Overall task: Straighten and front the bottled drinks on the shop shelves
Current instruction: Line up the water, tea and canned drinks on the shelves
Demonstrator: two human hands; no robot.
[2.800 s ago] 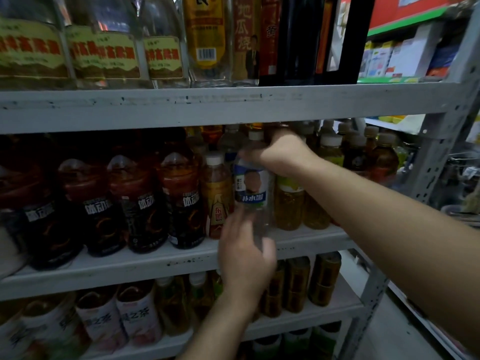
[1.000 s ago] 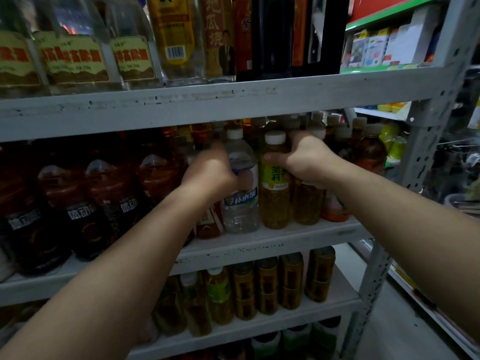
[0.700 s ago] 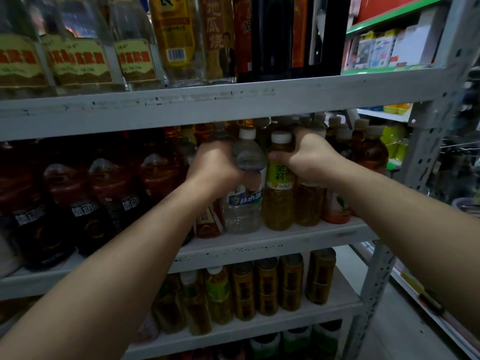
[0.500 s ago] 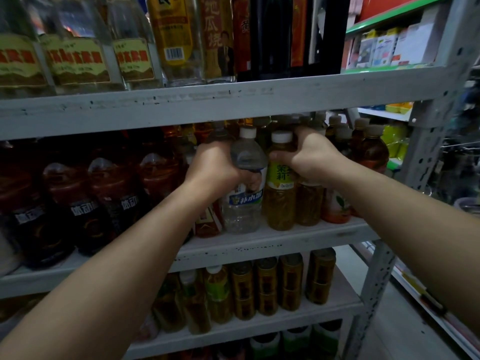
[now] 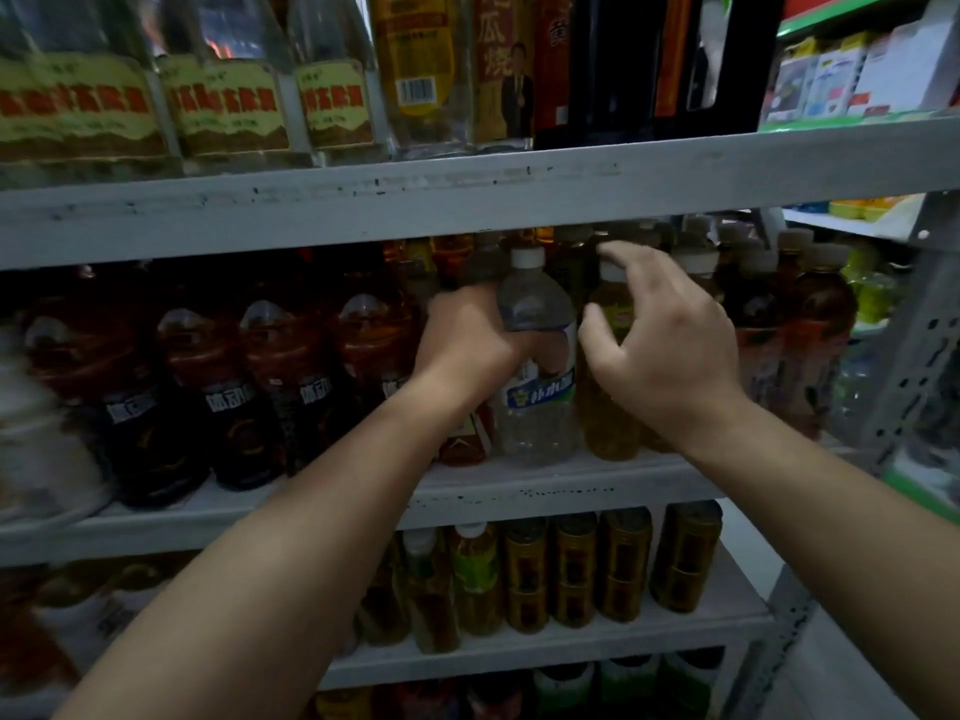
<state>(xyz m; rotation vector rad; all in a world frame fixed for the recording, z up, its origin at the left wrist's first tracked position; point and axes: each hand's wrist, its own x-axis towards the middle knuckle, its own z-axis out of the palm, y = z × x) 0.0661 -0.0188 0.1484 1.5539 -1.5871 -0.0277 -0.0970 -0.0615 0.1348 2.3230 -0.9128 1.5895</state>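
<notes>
- The clear plastic water bottle [image 5: 540,423], white-capped with a blue-and-white label, stood upright near the front of the chipped grey metal shelf [image 5: 545,493].
- The left hand [image 5: 467,350] curled its fingers round the bottle's rounded shoulder.
- The right hand [image 5: 670,350] held its fingers spread, seemingly just off the amber tea bottle [image 5: 608,428] to the right.
</notes>
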